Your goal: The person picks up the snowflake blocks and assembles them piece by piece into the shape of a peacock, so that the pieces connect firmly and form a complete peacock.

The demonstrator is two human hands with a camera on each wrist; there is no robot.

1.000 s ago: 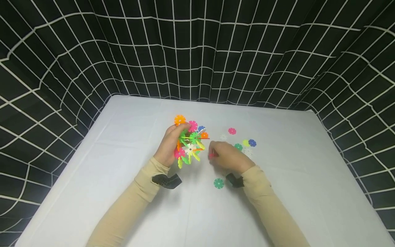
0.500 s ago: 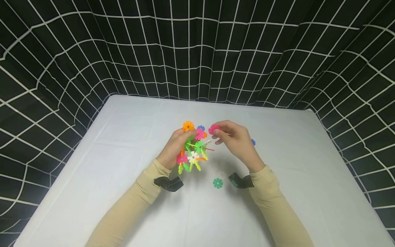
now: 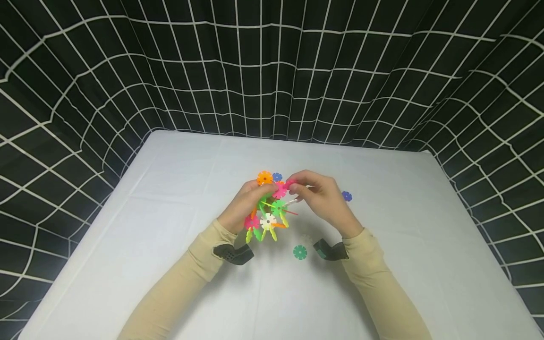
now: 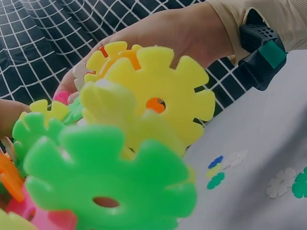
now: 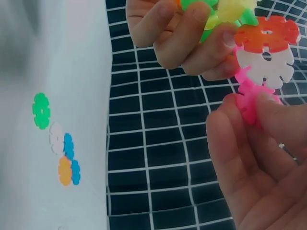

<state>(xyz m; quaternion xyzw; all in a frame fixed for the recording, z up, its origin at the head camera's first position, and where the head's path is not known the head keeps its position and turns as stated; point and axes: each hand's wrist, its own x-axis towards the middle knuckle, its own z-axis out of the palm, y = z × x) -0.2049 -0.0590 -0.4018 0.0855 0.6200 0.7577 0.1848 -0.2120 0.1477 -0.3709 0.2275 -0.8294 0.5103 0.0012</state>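
Note:
My left hand [image 3: 240, 208] grips a cluster of interlocked plastic snowflake discs [image 3: 268, 221] above the table, in green, yellow, orange, white and pink. In the right wrist view, thumb and fingers of my right hand [image 5: 283, 139] pinch a pink snowflake disc [image 5: 252, 103] at the cluster's edge. It touches or overlaps another pink disc beside a white disc [image 5: 266, 64]; whether their slots are joined I cannot tell. Large in the left wrist view are a green disc [image 4: 72, 158] and a yellow disc [image 4: 187, 96] of the cluster, hiding most of the left hand's grip.
Loose discs lie on the white table [image 3: 191, 165]: a green one [image 3: 300, 252] in front, a blue one [image 3: 347, 196] to the right, another blue one [image 3: 277, 176] behind the cluster. The left wrist view shows several more, including white [image 4: 282, 183]. A dark gridded curtain [image 3: 272, 71] surrounds the table.
My right hand has picked a pink disc up off the table and brought it left against the cluster. The left hand has shifted slightly right and nearer with the cluster.

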